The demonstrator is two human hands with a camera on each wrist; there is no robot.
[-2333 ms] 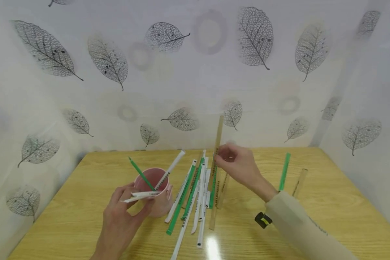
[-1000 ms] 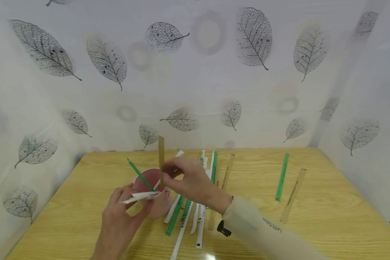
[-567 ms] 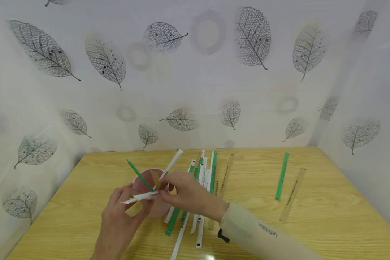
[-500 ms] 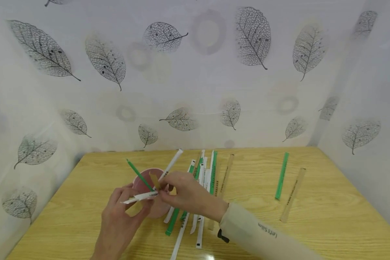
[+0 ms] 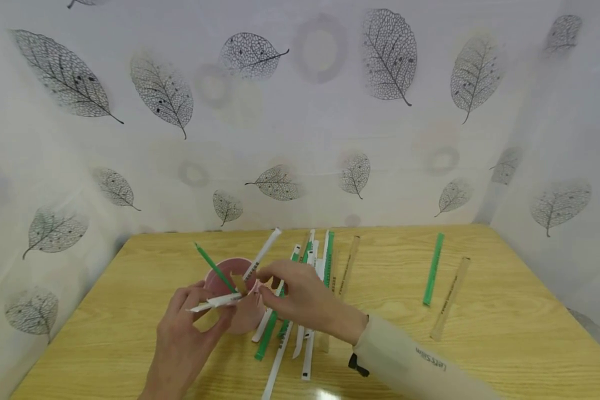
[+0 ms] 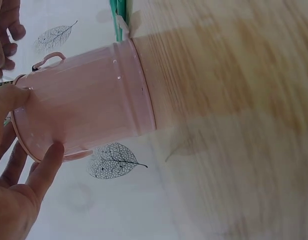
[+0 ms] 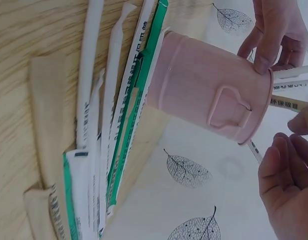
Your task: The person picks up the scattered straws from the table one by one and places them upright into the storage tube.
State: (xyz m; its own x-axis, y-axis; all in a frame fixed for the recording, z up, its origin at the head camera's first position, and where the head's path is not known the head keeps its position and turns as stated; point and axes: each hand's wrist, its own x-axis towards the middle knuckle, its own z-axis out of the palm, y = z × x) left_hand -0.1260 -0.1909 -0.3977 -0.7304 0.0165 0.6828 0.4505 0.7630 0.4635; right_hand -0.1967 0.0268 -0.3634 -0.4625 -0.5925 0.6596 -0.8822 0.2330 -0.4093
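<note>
My left hand holds a small pink metal bucket near its rim, thumb and fingers around it; the left wrist view shows the bucket upright on the table. Paper-wrapped straws stand in it: a green straw, a white straw, a brown straw and white straws leaning toward the left hand. At the bucket's right rim is my right hand, its thumb and fingertips slightly apart. In the right wrist view the brown straw is just beyond those fingertips, with nothing seen held.
Right of the bucket, several wrapped straws lie in a loose pile, among them a white straw and a green straw, partly under my right forearm. Farther right lie a lone green straw and a brown straw. A leaf-patterned curtain surrounds the table.
The right hand carried the brown straw left from the pile, lowered it into the bucket, let go and drew back slightly right. The left hand has stayed on the bucket.
</note>
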